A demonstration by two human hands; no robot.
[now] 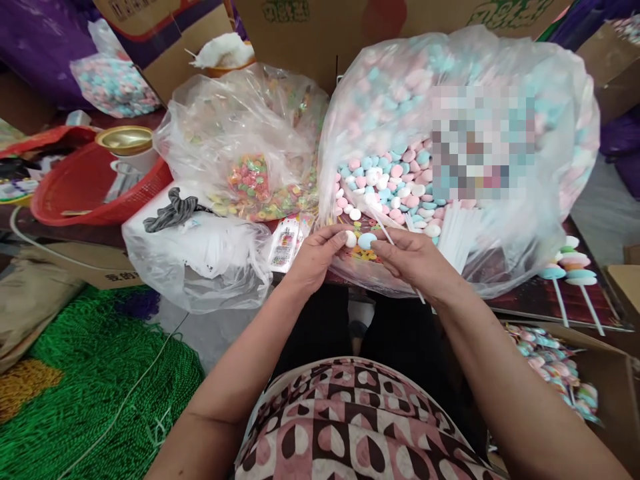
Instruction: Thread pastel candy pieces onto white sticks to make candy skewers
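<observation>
Between both grips, at bag (500,267) mouth: left hand (315,257) pinching white candy (351,238), right hand (413,260) pinching blue candy (367,241) and stick (384,230). Likely assembly step; next, align stick with candy.

Sitting at far left: red basket (75,193) holding gold-lidded jar (125,141). Lying below: green netting (100,380). Resting at right: finished candy sticks (570,267) beside cardboard box (607,373).

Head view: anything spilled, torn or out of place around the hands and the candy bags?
Nothing stands out. The left hand pinches a white candy; the right hand holds a blue candy and a thin white stick. The big candy bag lies open, its contents still inside.
</observation>
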